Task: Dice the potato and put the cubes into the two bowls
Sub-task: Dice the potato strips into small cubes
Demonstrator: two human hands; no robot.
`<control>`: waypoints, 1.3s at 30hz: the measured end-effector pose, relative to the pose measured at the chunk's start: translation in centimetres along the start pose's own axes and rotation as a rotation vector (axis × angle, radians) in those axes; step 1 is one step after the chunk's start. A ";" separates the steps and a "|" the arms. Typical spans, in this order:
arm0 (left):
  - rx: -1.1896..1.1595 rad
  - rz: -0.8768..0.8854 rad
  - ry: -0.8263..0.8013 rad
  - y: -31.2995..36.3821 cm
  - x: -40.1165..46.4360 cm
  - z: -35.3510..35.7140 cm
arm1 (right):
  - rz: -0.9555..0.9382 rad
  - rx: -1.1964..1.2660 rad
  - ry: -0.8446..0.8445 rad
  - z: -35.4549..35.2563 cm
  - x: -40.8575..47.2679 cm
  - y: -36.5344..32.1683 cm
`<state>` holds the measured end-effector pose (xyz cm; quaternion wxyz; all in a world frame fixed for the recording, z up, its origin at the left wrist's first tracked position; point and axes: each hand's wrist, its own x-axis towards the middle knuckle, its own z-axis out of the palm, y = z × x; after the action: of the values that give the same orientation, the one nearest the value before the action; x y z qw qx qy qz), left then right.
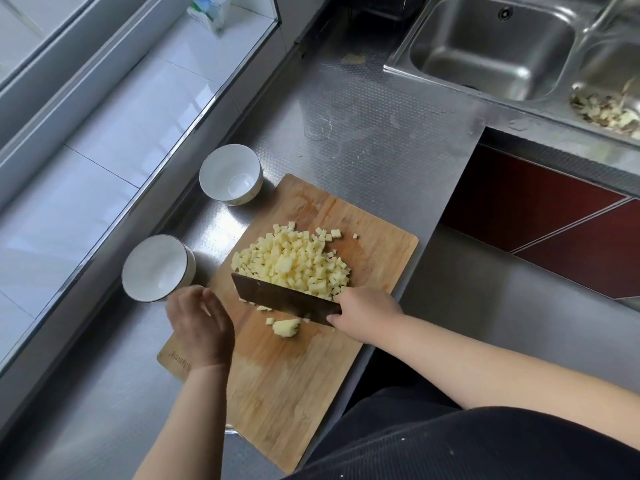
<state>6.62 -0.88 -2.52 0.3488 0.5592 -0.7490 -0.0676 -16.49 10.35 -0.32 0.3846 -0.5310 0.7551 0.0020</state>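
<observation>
Most of potato already diced: cube pile on cutting board, just beyond cleaver gripped in right hand. Two bowls beyond left hand, both holding no cubes. Left hand loosely curled, grasping nothing. Small uncut chunk between hands. Left, by my judgement: dice chunk, fill bowls.

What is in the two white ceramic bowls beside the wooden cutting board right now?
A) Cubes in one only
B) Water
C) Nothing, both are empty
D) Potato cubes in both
C: the far white ceramic bowl and the near white ceramic bowl show bare insides, while the pale yellow potato cubes still lie on the wooden cutting board.
</observation>
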 end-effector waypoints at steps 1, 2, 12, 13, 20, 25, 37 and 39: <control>-0.003 0.032 -0.081 -0.1 -1.2 0.2 | 0.010 0.010 0.005 0.0 0.1 0.0; 0.006 0.080 -0.193 -0.1 -2.5 0.3 | 0.019 0.013 0.009 0.0 0.1 0.1; 0.232 0.394 -0.907 -0.7 -5.6 2.7 | 0.050 0.002 0.026 0.4 0.2 0.7; 0.230 0.394 -0.891 -0.5 -5.5 2.7 | 0.050 0.003 0.027 0.4 0.2 0.7; 0.216 0.059 -0.827 1.2 -6.4 3.0 | 0.022 -0.008 0.049 0.6 0.2 0.9; 0.050 -0.515 -0.661 3.5 -7.8 4.2 | -0.083 -0.098 0.107 1.4 -0.1 1.1; 0.001 -0.388 -0.609 2.8 -10.4 3.6 | -0.212 -0.142 0.092 2.4 -0.2 1.0; 0.013 -0.359 -0.602 2.5 -10.2 3.6 | -0.203 -0.134 0.080 2.1 -0.3 0.6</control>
<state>3.81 8.07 -8.56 0.0913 0.6393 -0.7084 -0.2848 -15.78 11.70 -1.87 0.3160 -0.6287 0.7105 -0.0079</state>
